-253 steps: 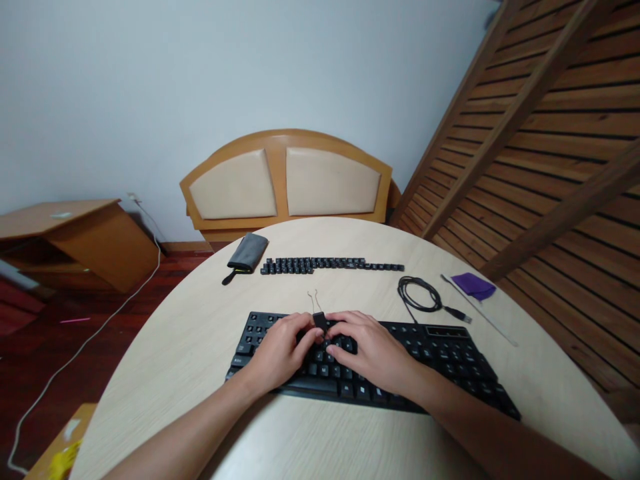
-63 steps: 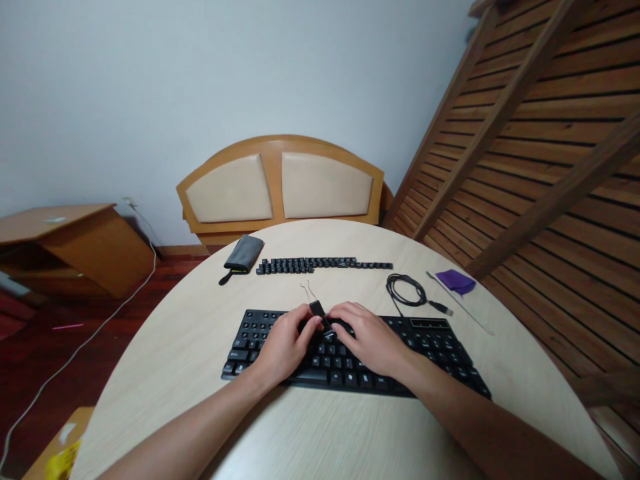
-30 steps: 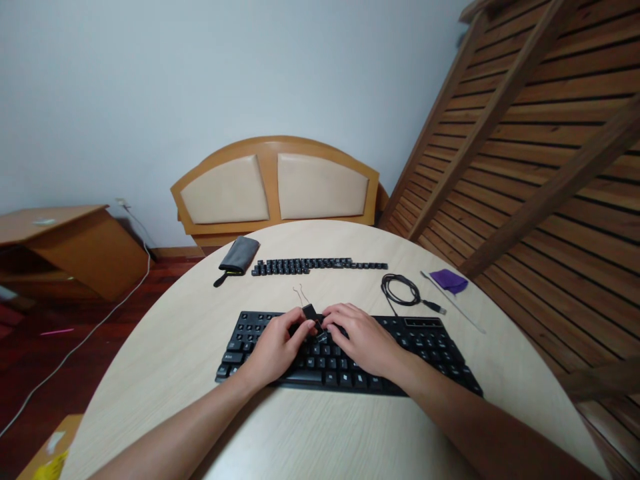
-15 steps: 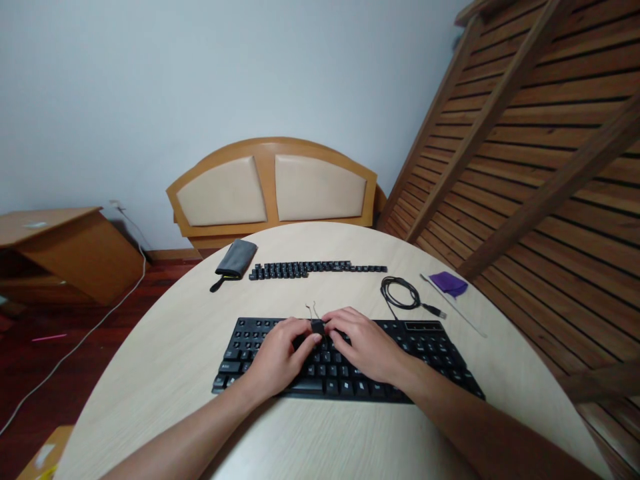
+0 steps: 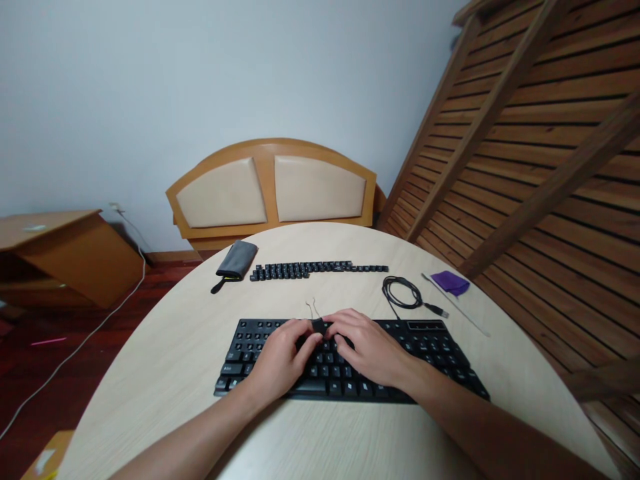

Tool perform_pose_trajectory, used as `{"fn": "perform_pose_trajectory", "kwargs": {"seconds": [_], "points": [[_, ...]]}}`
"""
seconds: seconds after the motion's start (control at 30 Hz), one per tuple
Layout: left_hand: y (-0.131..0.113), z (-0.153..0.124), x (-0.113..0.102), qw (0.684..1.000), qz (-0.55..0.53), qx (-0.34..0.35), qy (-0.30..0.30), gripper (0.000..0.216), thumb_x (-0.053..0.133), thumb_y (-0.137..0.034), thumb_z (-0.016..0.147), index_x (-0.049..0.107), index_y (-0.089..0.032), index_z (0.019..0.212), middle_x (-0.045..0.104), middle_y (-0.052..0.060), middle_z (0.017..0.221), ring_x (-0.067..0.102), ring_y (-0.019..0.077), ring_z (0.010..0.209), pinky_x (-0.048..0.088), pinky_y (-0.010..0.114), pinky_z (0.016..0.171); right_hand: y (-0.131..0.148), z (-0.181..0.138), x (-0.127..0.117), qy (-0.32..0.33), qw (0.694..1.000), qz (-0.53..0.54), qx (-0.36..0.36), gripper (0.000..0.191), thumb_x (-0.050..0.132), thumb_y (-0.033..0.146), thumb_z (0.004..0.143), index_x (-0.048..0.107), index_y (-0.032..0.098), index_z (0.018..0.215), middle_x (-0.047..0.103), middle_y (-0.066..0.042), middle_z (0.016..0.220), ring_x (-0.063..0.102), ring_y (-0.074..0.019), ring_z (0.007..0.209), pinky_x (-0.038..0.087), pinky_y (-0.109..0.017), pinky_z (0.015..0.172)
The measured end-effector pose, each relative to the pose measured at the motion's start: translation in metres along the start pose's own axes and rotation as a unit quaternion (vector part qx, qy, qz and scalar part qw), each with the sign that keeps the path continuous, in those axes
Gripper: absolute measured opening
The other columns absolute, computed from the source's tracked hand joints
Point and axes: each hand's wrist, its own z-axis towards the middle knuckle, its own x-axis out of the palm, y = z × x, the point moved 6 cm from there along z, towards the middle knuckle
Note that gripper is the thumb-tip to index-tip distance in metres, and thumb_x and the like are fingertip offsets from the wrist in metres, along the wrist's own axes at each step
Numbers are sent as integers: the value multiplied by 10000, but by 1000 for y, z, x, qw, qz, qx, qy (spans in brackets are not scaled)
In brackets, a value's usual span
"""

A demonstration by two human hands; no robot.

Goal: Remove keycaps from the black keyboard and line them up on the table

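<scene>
A black keyboard (image 5: 430, 347) lies across the round table in front of me. Both my hands rest on its middle rows. My left hand (image 5: 280, 360) and my right hand (image 5: 367, 347) meet with fingertips pinched on a small black keycap puller (image 5: 317, 324) whose two wire loops stick up and away from me. The puller stands on the keys between the hands. A row of loose black keycaps (image 5: 310, 269) lies farther back on the table.
A grey pouch (image 5: 236, 260) lies at the left end of the keycap row. A coiled black cable (image 5: 407, 293) and a purple cloth (image 5: 451, 282) with a thin rod lie at the right. A wooden headboard (image 5: 273, 190) stands behind the table (image 5: 165, 360).
The puller has tipped from leaning left to nearly upright and sits lower on the keys. Both hands stay pinched on it in the same place. The view shifted slightly.
</scene>
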Motion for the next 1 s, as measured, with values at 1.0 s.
{"fn": "perform_pose_trajectory", "kwargs": {"seconds": [1.0], "points": [[0,3,-1,998,-48,-27,14,262,462,-296,962,601,-172,778,630,21,742,554,172,715,397,281,685,-1,-1,1,20,999,25,27,119,670,279,840,642,235,947,617,-51,1250,529,-216,1190,420,-412,1015]]}}
